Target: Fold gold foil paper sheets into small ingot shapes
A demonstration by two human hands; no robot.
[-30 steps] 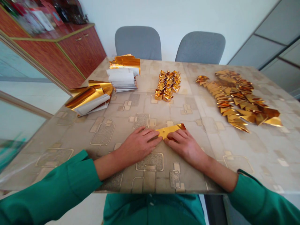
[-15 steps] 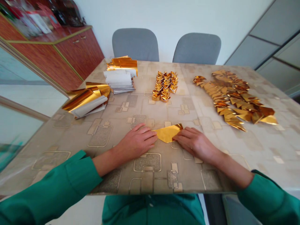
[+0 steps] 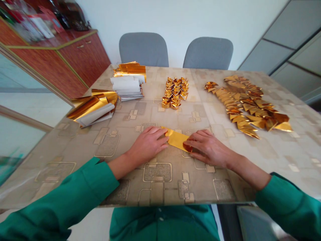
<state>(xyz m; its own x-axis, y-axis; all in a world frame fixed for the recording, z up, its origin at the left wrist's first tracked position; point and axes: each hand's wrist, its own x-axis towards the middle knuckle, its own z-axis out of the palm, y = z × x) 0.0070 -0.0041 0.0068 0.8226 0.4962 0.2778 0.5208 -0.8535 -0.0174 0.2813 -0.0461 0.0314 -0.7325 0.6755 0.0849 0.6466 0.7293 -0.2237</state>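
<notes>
A strip of folded gold foil paper (image 3: 177, 139) lies between my two hands near the front of the table. The fingers of my left hand (image 3: 150, 142) are closed on its left end. At the other end my right hand (image 3: 209, 147) grips the right corner, with fingertips and thumb around it. Behind the strip stands a cluster of finished-looking gold folded pieces (image 3: 175, 93) in short rows. To the right lie long overlapping rows of pointed folded gold pieces (image 3: 244, 103).
A stack of white-backed foil sheets (image 3: 127, 87) stands at the back left, with loose gold sheets (image 3: 94, 107) in front of it. Two grey chairs (image 3: 143, 48) are behind the patterned table (image 3: 107, 174). A wooden cabinet (image 3: 80, 60) stands at the far left.
The gold paper has turned, its right end now lower and its left end higher, and it shows as a straight strip instead of a pointed shape. Both hands have shifted with it.
</notes>
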